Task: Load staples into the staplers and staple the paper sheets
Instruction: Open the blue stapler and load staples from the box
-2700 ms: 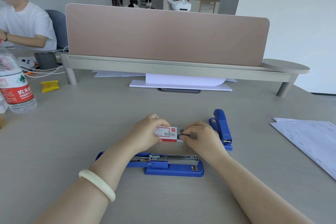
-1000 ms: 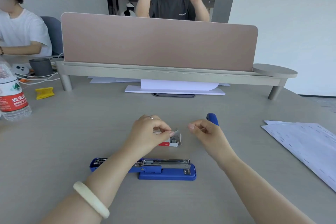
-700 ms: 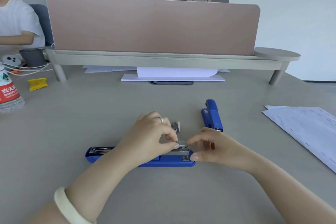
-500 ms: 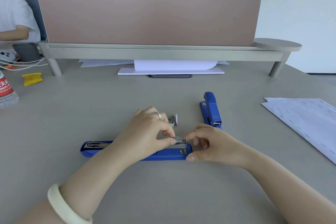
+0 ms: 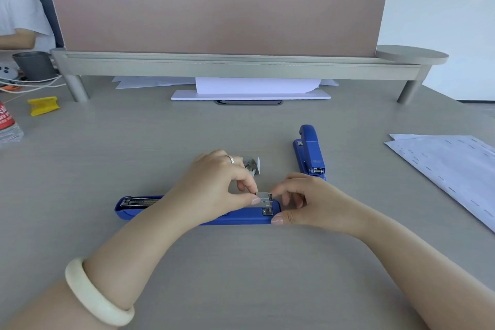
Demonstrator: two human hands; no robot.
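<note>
Blue stapler (image 5: 241, 218) opened flat; staples (image 5: 263, 196) pinched.

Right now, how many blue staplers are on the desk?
2. The open stapler lies flat under the left hand and right hand; the closed stapler sits beyond the right hand. None appears hidden.

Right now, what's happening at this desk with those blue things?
A person is loading staples. The open stapler lies flat on the desk. The left hand pinches a staple strip over its right end, while the right hand grips that end. A second stapler, closed, lies just beyond the right hand, and a staple box sits behind the left hand. The paper sheets lie to the right, touched by neither hand.
</note>
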